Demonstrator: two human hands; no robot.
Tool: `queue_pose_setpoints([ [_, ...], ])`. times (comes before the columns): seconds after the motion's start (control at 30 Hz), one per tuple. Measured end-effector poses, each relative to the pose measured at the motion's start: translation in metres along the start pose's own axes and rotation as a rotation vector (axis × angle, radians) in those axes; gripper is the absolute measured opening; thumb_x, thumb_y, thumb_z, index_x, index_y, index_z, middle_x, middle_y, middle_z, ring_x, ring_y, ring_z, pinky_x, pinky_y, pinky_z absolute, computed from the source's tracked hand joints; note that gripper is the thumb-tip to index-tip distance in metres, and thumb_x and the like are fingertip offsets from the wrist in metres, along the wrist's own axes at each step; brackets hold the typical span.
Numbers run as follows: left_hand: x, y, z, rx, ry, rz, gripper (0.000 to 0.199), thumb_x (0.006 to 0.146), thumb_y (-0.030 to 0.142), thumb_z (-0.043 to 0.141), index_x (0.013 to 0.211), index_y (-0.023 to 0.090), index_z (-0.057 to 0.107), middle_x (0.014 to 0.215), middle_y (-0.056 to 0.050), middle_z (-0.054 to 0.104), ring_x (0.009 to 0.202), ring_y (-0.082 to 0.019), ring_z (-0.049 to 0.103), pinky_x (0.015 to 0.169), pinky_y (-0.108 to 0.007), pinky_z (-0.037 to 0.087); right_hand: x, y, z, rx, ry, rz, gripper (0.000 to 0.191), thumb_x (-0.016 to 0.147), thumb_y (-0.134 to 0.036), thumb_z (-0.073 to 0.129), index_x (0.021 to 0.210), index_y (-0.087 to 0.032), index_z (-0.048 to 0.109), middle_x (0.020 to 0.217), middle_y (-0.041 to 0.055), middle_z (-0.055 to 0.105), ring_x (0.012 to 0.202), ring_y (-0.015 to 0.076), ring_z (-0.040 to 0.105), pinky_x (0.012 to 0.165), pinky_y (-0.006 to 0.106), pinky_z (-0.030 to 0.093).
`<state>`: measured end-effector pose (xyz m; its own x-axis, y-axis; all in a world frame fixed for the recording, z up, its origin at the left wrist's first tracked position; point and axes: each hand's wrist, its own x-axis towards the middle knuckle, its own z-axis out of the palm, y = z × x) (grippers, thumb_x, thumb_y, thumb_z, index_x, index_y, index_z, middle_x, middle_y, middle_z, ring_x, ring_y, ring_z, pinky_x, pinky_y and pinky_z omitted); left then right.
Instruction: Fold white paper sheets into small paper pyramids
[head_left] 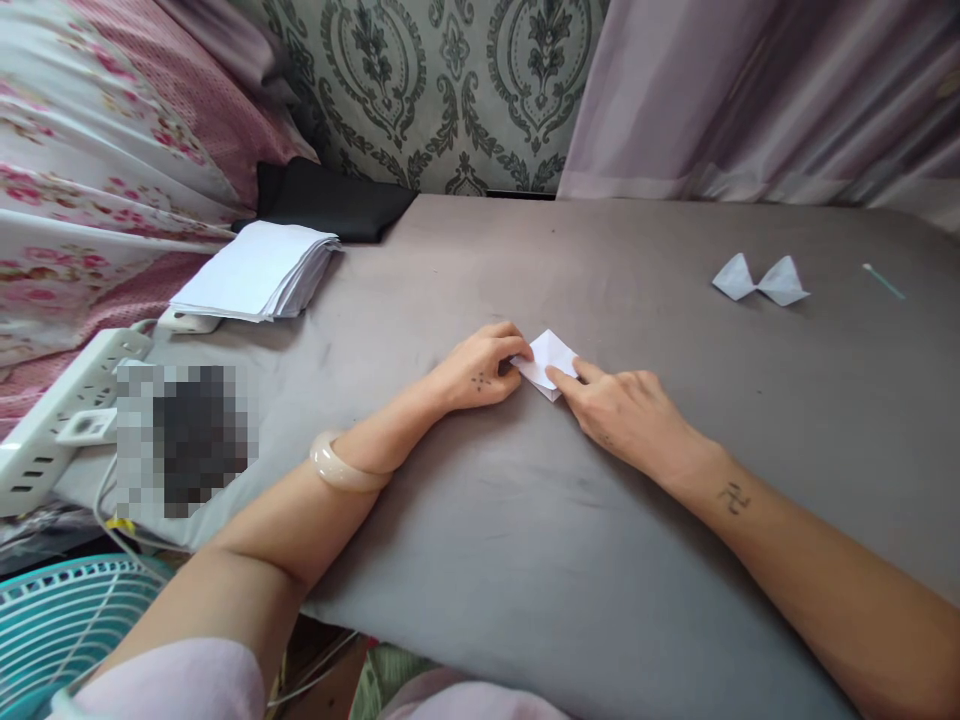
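Observation:
A small folded white paper (550, 352) lies near the middle of the grey cloth surface, one corner toward the far side and layers showing at its near corner. My left hand (486, 368) pinches its left corner between thumb and curled fingers. From the right, my right hand (626, 408) grips the right edge, with a finger at the edge and the thumb on top of the paper. A folded white paper shape like a bow (782, 282) stands farther back on the right.
A stack of white paper (251, 270) lies at the back left before a black folded item (337, 203). A white power strip (67, 420) and a blurred patch are at the left. A thin stick (885, 281) lies far right. A teal fan (67, 630) is at lower left.

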<state>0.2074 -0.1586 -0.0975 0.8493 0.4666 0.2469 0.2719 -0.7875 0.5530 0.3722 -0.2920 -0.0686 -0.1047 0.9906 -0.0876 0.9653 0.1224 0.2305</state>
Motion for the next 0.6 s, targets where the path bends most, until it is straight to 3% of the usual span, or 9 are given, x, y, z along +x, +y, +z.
queue_pose_setpoints([
  [0.3, -0.002, 0.0, 0.0, 0.114, -0.031, 0.013, 0.027, 0.081, 0.018, 0.051, 0.098, 0.019, 0.071, 0.106, -0.007, 0.065, 0.097, -0.019, 0.059, 0.086, -0.031, 0.049, 0.001, -0.003, -0.005, -0.026, -0.054, -0.039, 0.045, 0.094, -0.011, 0.027, 0.133, -0.017, 0.049, 0.111, 0.0177, 0.063, 0.071, 0.0208, 0.067, 0.055, 0.029, 0.034],
  [0.43, -0.002, 0.008, 0.002, 0.14, 0.004, -0.033, 0.022, 0.088, 0.032, 0.053, 0.094, 0.019, 0.071, 0.103, -0.007, 0.066, 0.095, -0.02, 0.059, 0.082, -0.032, 0.048, 0.002, -0.003, -0.006, -0.036, -0.075, -0.062, 0.047, 0.093, -0.009, 0.028, 0.135, -0.014, 0.048, 0.114, 0.02, 0.062, 0.072, 0.0218, 0.067, 0.056, 0.03, 0.036],
  [0.6, -0.001, 0.014, 0.008, 0.211, 0.014, -0.127, 0.021, 0.085, 0.039, 0.062, 0.092, 0.02, 0.069, 0.104, -0.006, 0.066, 0.092, -0.021, 0.057, 0.076, -0.032, 0.047, 0.002, -0.004, -0.006, -0.034, -0.081, -0.058, 0.049, 0.092, -0.01, 0.029, 0.136, -0.012, 0.049, 0.114, 0.0208, 0.063, 0.072, 0.0224, 0.068, 0.054, 0.03, 0.036],
])
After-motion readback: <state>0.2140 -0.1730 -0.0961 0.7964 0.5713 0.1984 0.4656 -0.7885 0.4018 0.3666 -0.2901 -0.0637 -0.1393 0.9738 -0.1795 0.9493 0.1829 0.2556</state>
